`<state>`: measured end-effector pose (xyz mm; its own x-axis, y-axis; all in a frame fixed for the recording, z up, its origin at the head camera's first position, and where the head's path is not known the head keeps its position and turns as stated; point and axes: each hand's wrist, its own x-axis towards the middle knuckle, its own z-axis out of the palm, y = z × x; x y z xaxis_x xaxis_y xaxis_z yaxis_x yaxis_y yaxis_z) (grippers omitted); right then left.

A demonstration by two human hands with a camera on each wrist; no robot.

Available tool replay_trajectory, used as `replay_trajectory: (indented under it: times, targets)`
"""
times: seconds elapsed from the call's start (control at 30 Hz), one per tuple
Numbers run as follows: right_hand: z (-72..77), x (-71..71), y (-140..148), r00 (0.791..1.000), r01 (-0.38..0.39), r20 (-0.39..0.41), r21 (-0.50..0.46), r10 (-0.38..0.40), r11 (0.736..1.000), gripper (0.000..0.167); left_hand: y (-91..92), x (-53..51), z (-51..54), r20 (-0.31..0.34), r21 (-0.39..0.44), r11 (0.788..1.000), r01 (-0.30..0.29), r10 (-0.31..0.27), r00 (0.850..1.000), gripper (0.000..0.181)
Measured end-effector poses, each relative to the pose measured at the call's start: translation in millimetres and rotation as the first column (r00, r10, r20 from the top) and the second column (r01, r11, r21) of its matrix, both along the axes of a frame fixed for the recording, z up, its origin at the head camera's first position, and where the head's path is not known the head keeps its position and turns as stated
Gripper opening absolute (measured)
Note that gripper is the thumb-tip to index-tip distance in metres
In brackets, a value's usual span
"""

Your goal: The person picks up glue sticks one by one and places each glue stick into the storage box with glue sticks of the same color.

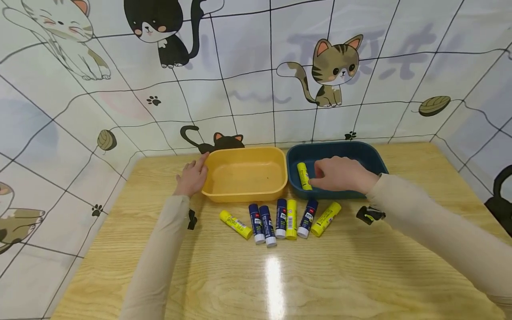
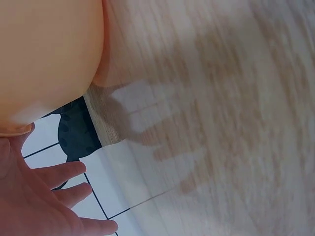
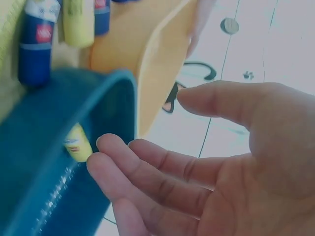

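My left hand [image 1: 192,177] touches the left rim of the yellow bin [image 1: 245,196], its fingers extended in the left wrist view. Over the dark teal bin [image 1: 378,165] hovers my right hand [image 1: 340,173]. In the right wrist view the right hand's thumb and fingers [image 3: 182,167] stand apart with nothing between them. A yellow glue stick [image 1: 303,175] lies in the left part of the teal bin, near those fingertips. In front of the bins lie several navy glue sticks with white ends [image 1: 267,225] and three yellow ones, including a slanted glue stick [image 1: 326,218].
Both bins stand side by side at the back of the wooden table [image 1: 224,271]. Behind them and along the sides hangs a white grid-patterned cloth [image 1: 248,98] with cartoon cats. Dark bands [image 1: 370,214] are on both wrists.
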<state>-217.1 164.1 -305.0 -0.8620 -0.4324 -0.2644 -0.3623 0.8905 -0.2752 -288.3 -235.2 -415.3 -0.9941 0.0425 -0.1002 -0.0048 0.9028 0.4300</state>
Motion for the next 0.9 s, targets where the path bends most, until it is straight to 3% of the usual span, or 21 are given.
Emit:
replay_trajectory:
  times: [0.4,0.73,0.9]
  targets:
    - [-18.2,44.1,4,1.0,-0.015,-0.009,-0.019,0.015,1.0,0.02,2.5,1.3,3.1,-0.002,-0.016,1.0,-0.009,0.009,1.0,0.053]
    - [-36.2,53.1,9,0.997,-0.076,-0.023,0.077,0.078,0.994,0.021,2.0,1.5,3.8,0.006,-0.016,1.0,-0.007,0.007,1.0,0.053]
    - [-48.2,54.6,13,0.998,-0.026,-0.05,0.092,0.031,0.995,0.027,2.0,0.9,4.1,0.018,-0.026,1.0,-0.001,0.002,1.0,0.054]
